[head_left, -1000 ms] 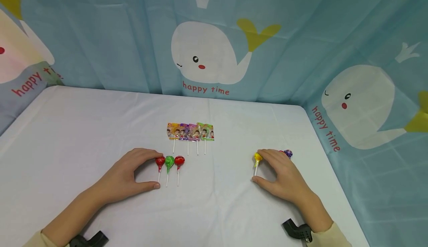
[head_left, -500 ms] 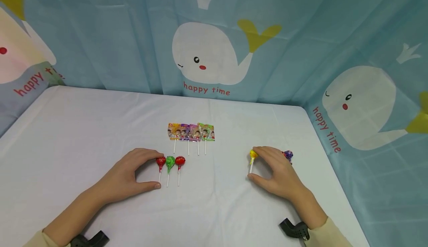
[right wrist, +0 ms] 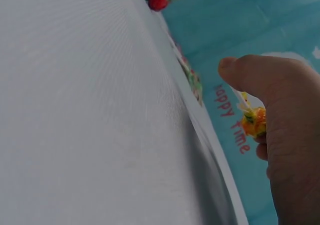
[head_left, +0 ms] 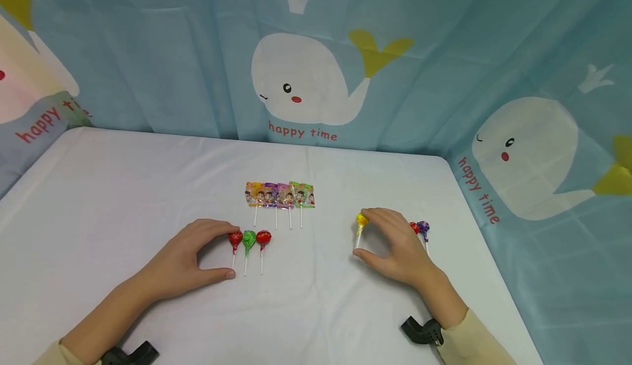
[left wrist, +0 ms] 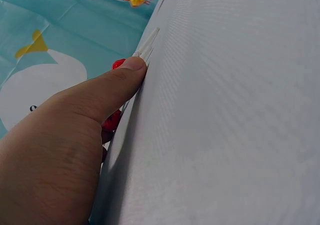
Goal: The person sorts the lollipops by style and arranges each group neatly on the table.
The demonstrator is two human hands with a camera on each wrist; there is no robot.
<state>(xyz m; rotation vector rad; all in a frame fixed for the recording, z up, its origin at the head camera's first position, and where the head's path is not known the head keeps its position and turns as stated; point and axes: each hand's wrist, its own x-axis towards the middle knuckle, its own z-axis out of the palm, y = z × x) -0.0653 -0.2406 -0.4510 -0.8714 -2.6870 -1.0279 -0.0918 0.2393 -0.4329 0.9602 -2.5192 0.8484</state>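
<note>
On the white table (head_left: 123,189) my left hand (head_left: 232,251) arches over a red lollipop (head_left: 235,239). Its forefinger touches the candy head and its thumb (left wrist: 125,77) presses the stick's end. A green lollipop (head_left: 249,237) and another red one (head_left: 264,237) lie just to the right in a row. My right hand (head_left: 361,234) pinches a yellow lollipop (head_left: 362,220) the same way, forefinger on the head and thumb (right wrist: 235,67) at the stick, low over the cloth. The wrist view shows that yellow lollipop (right wrist: 254,121) under the curled fingers.
Several flat wrapped lollipops (head_left: 280,195) lie side by side behind the row. A purple lollipop (head_left: 423,226) and a small red one (head_left: 413,226) lie right of my right hand. A blue whale-print curtain (head_left: 306,79) closes off the back and right sides.
My right hand has slid left with the yellow lollipop, away from the purple and red ones. The left hand has stayed put on its red lollipop.
</note>
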